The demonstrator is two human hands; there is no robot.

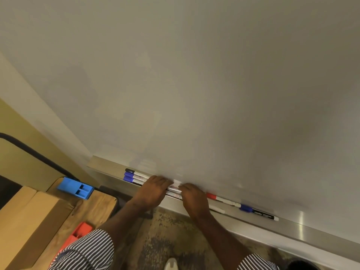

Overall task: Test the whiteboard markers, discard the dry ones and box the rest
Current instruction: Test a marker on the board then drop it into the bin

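- The bundle of markers [136, 177] lies flat in the metal tray [253, 225] at the foot of the whiteboard [194, 75], long axes running along the tray, from upper left down to lower right.
- Left of the left hand [153, 189], three caps stick out side by side, pointing up-left: one black, two blue; the barrels are white with print, too small to read.
- The left hand rests on top of this bundle, fingers curled over the barrels.
- The right hand [191, 197] sits just beside it, fingers bent down onto the same barrels; whether it truly grips them cannot be told.
- Between the two hands a short stretch of shiny white barrels shows.
- Just right of the right hand lies a red-capped marker [222, 199], cap toward the hand, with a white marker end [218, 209] nearer the tray's front edge.
- Further right, a black-barrelled marker with a blue cap [259, 212] lies along the tray, cap toward the hands.
- Left of the left hand, a blue box [75, 188] sits on a wooden table [97, 207].
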